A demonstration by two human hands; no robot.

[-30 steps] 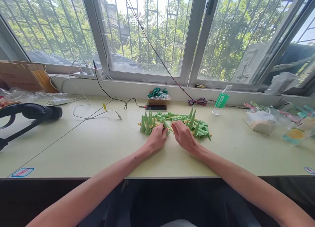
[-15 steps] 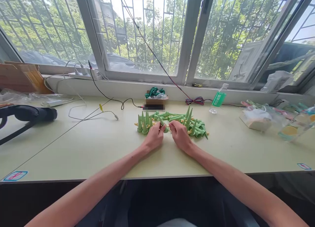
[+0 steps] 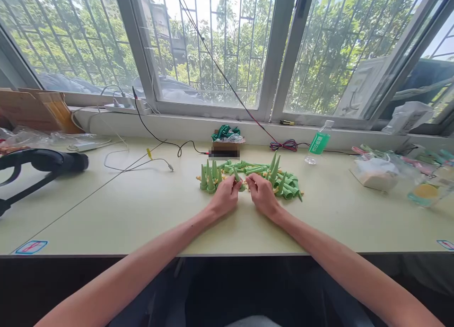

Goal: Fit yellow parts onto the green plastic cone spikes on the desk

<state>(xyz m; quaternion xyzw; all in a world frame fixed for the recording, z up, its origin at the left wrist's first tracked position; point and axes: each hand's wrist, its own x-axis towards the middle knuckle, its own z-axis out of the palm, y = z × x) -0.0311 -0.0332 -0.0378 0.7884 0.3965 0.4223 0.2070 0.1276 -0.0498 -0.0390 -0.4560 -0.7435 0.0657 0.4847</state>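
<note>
My left hand is closed on a green cone-shaped piece, held with its point up and its base low over the table. Just to the right, my right hand is in a pinch, its fingertips close to the cone; whatever they hold is too small to make out. Several green cones stand upright left of my left hand, with small yellowish bits around them. Beside my right hand rise more upright cones, and a heap of green cones and tubes lies there on its side.
The pale table runs up to the window sill. Behind the pieces stands a small box with green wrapping. A water bottle, a cable bundle, a black headset, a white cable and a bagged box lie around.
The whole view has shifted slightly. My right fingertips are a little farther from the cone in my left hand, which stays in its grip.
</note>
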